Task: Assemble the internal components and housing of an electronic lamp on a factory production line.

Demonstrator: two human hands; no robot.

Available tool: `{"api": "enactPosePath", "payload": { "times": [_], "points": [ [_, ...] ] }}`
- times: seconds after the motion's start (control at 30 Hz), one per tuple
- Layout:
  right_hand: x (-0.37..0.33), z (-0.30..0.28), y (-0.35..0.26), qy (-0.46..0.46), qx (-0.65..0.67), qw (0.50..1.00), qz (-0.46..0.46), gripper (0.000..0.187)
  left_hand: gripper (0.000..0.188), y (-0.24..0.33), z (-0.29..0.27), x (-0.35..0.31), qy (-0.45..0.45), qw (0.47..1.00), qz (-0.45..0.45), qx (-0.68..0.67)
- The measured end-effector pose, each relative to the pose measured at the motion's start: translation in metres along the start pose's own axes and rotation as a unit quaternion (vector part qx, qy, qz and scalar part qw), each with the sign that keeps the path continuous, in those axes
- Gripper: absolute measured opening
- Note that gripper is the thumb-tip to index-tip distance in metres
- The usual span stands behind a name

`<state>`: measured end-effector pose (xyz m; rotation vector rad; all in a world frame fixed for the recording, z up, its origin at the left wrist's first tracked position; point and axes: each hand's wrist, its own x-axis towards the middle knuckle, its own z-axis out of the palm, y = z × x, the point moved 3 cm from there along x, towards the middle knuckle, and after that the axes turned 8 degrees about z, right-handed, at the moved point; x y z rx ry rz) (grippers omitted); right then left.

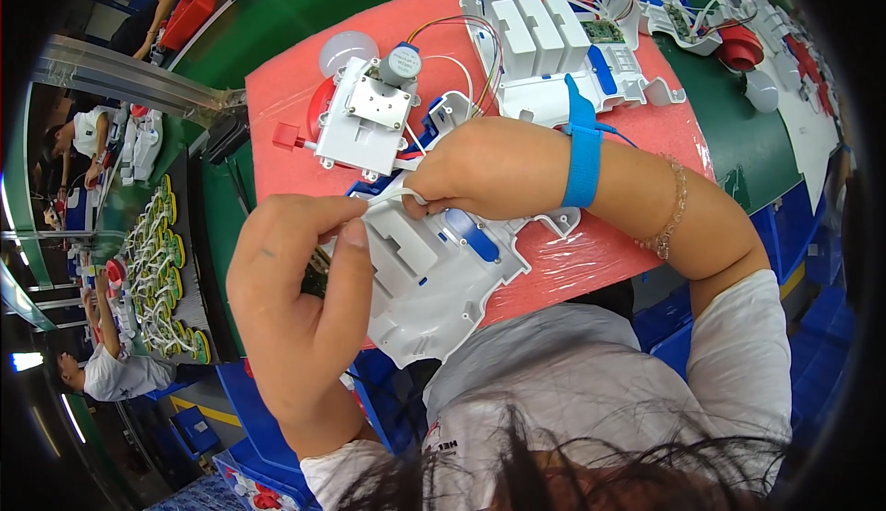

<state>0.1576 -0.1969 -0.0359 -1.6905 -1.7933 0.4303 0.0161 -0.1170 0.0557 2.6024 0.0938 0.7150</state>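
My left hand [293,280] pinches one end of a white wire [393,195] between thumb and forefinger. Curled over the same wire, my right hand [489,168] closes on it a short way off; a blue wrist strap [583,165] circles that wrist. Below both hands lies a white plastic housing shell [429,289], its hollow side up, with a blue oval insert [471,236]. Beyond them a white gearbox unit with a silver motor [401,66] rests beside a whitish dome [349,52]. My fingers hide where the wire leads.
A pink foam mat [286,68] covers part of the green table [738,142]. On its far side stands another white shell [531,36] with colored wires and a circuit board. More parts crowd the far right. Yellow-green pieces with white wires [166,280] line the left, near other people.
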Motion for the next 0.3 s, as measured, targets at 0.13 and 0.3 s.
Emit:
{"api": "enactPosePath", "payload": {
  "times": [0.13,0.3],
  "points": [
    [0.0001,0.0011,0.0006,-0.008,0.003,1.000,-0.005,0.004,0.012,0.0015,-0.0008,-0.0007,-0.004,1.000,-0.013,0.003],
    [0.0000,0.0006,-0.0018,-0.015,-0.009,1.000,0.022,0.005,0.012,0.0021,-0.0012,-0.0018,-0.002,1.000,-0.009,0.014]
  ]
}}
